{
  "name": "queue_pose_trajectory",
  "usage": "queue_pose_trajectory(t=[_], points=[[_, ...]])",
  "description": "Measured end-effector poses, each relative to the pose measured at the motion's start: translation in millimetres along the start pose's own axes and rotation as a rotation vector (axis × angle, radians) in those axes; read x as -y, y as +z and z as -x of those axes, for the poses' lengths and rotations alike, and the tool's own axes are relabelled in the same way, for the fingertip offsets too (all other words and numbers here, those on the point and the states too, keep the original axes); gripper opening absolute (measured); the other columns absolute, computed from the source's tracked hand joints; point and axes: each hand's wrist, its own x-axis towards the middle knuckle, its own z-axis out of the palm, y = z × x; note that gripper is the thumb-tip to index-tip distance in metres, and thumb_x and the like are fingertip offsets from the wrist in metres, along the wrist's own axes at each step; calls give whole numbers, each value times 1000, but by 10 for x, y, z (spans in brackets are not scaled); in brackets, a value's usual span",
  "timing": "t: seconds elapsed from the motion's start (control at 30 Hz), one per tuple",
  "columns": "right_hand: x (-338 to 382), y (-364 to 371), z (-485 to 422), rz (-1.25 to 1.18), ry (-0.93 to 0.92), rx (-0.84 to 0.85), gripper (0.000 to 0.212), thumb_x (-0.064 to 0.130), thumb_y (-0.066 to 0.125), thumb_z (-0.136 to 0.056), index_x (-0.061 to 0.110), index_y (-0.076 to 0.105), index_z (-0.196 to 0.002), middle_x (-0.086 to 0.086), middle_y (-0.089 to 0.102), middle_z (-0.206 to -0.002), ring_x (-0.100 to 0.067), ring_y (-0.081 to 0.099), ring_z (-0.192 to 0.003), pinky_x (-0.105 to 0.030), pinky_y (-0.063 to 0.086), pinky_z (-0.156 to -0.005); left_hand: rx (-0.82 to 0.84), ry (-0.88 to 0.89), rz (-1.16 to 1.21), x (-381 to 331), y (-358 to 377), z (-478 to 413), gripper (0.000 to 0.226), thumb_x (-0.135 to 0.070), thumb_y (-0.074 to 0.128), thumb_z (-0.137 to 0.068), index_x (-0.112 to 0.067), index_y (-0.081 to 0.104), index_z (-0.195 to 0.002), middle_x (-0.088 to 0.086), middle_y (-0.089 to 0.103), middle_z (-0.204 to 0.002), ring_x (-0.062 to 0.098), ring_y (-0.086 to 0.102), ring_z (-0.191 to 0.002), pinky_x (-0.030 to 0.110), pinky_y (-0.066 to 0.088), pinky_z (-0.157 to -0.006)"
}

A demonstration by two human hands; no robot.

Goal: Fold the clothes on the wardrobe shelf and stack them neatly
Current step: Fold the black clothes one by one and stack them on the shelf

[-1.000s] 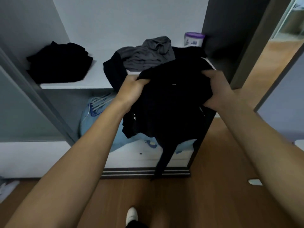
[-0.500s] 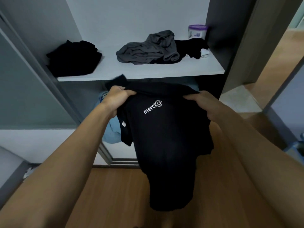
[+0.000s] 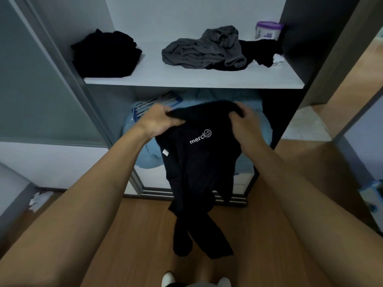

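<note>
A black T-shirt (image 3: pixel 196 175) with white "merci" lettering hangs in front of the wardrobe, below the shelf. My left hand (image 3: pixel 159 120) grips its top edge on the left and my right hand (image 3: pixel 246 123) grips the top edge on the right. The shirt droops down toward the floor, bunched at the bottom. On the white shelf (image 3: pixel 186 79) lie a folded black pile (image 3: pixel 105 53) at the left, a crumpled grey garment (image 3: pixel 205 50) in the middle and a crumpled black garment (image 3: pixel 261 51) to its right.
A purple-lidded tub (image 3: pixel 268 31) stands at the shelf's back right corner. Light blue bedding (image 3: pixel 149 154) and blue hangers (image 3: pixel 157 103) fill the compartment below. A sliding door frame (image 3: pixel 78 88) runs along the left. Wooden floor (image 3: pixel 134 235) lies underfoot.
The shirt came off the shelf and down in front of the lower compartment. My hands have moved closer together along its top edge, and its lower part has bunched and narrowed.
</note>
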Motion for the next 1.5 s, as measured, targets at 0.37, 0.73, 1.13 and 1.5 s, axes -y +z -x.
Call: queue_pose_trajectory(t=[0.37, 0.73, 1.13, 1.5], points=[[-299, 151, 93, 53, 492, 194, 10, 18, 64, -88, 18, 73, -93, 1, 76, -77, -5, 70, -62, -16, 53, -53, -12, -59, 348, 884, -137, 92, 11, -13, 68, -92, -23, 74, -90, -6, 77, -83, 13, 74, -81, 17, 56, -67], [-330, 937, 575, 233, 52, 446, 62, 28, 74, -81, 39, 38, -131, 21, 53, -123, 15, 50, -113, -4, 38, -97, 39, 243, 27, 383, -17, -50, 12, -1, 66, -78, -8, 65, -69, -6, 56, -59, -4, 49, -49, 15, 39, -49], [-24, 779, 273, 74, 240, 166, 20, 7, 54, -88, -3, 71, -81, -10, 60, -71, -15, 55, -62, -22, 42, -54, 310, 221, -61, 948, 88, -138, 22, -20, 81, -80, -8, 64, -75, -7, 61, -67, 4, 57, -63, 20, 40, -61], [-62, 357, 321, 182, 182, 329, 6, 24, 75, -89, 23, 79, -86, 4, 78, -82, -8, 74, -76, -15, 55, -65, 398, -179, 262, 1915, 556, 122, 18, -8, 81, -82, -12, 74, -98, -8, 74, -82, 3, 70, -75, 11, 50, -64]])
